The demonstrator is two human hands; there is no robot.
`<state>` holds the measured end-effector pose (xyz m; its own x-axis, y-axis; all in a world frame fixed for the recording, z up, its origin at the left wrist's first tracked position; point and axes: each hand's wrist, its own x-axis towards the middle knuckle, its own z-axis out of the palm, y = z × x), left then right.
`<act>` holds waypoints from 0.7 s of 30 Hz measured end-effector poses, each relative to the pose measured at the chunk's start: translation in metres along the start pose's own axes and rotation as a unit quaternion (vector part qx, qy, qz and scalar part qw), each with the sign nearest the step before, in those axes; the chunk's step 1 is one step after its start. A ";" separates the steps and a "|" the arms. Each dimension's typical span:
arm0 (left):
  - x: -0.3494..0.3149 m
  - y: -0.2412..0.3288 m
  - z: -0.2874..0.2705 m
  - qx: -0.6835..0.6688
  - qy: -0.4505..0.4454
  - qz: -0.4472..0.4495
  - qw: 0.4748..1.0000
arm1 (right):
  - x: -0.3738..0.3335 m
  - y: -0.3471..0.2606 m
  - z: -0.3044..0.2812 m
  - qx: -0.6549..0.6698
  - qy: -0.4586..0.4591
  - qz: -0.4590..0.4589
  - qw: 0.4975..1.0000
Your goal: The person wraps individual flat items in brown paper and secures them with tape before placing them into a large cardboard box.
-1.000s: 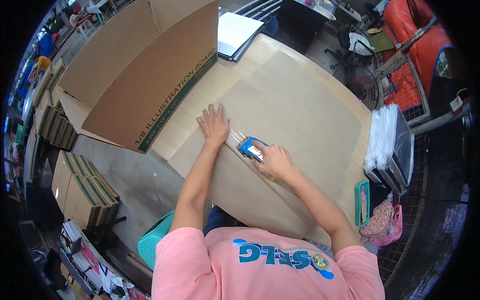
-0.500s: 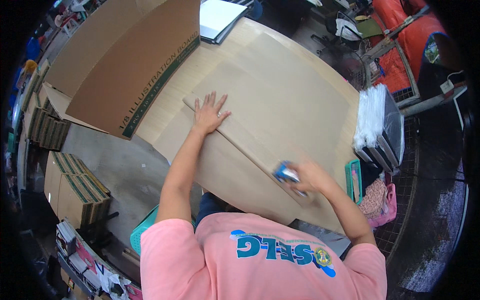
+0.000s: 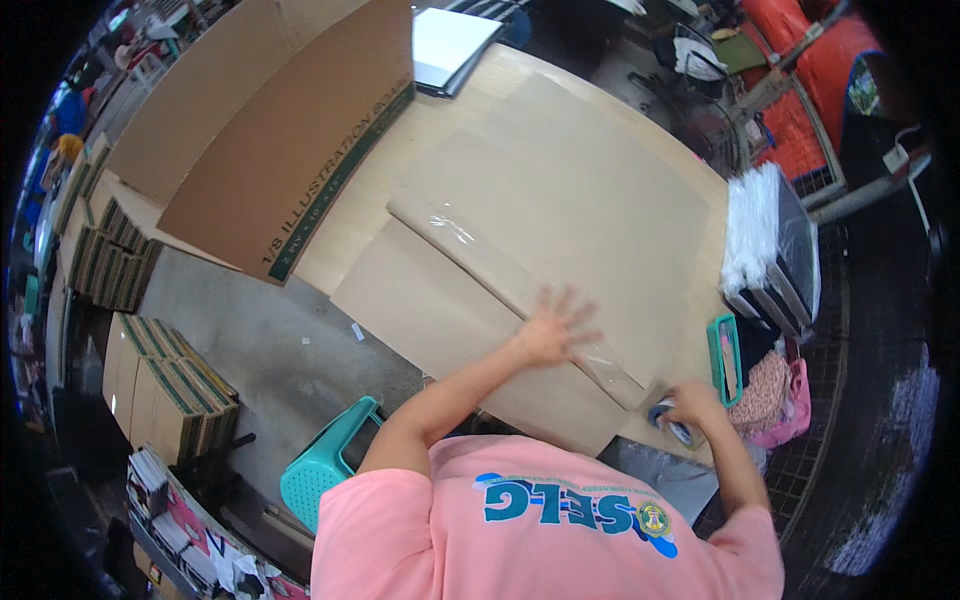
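Large brown paper sheets [image 3: 580, 190] lie over the table, one overlapping another brown sheet [image 3: 410, 280] along a slanting seam. Shiny clear tape [image 3: 452, 226] runs along that seam. My left hand [image 3: 555, 330] is open, fingers spread, over the nearer part of the seam; motion smears it slightly. At the seam's near right end, my right hand [image 3: 697, 405] is closed on a blue-edged tape roll [image 3: 664, 411]. My fingers partly hide the roll.
A big open cardboard box [image 3: 290, 130] stands at the left of the table [image 3: 505, 75]. White sheets [image 3: 450, 45] lie at the back. To the right are plastic-wrapped stacks [image 3: 755, 235] and a green basket [image 3: 724, 360]. A teal stool [image 3: 325, 460] stands near left.
My left hand has left the seam's far end and moved right and nearer. My right hand has moved right and nearer with the tape roll, to the sheet's edge. Tape now shows along the seam.
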<state>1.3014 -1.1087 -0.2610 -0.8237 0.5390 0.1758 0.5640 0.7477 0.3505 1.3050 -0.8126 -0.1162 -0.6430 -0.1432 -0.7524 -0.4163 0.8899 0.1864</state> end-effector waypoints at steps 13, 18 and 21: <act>-0.042 -0.271 -0.121 0.149 0.038 -0.417 0.896 | 0.000 -0.055 0.161 0.314 0.459 0.201 0.807; 0.108 -0.214 -0.111 0.138 0.033 -0.127 0.982 | 0.044 -0.213 0.078 0.970 -0.124 -0.101 0.182; 0.154 -0.215 -0.086 0.074 -0.060 -0.052 0.994 | 0.110 -0.254 0.034 0.992 -0.076 -0.006 0.101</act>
<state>1.0480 -1.2198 -0.2301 -0.8698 0.4924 0.0311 0.4865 0.8456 0.2196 1.3618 -1.0398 -0.2679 -0.5708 -0.2750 -0.7737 0.6285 -0.7527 -0.1961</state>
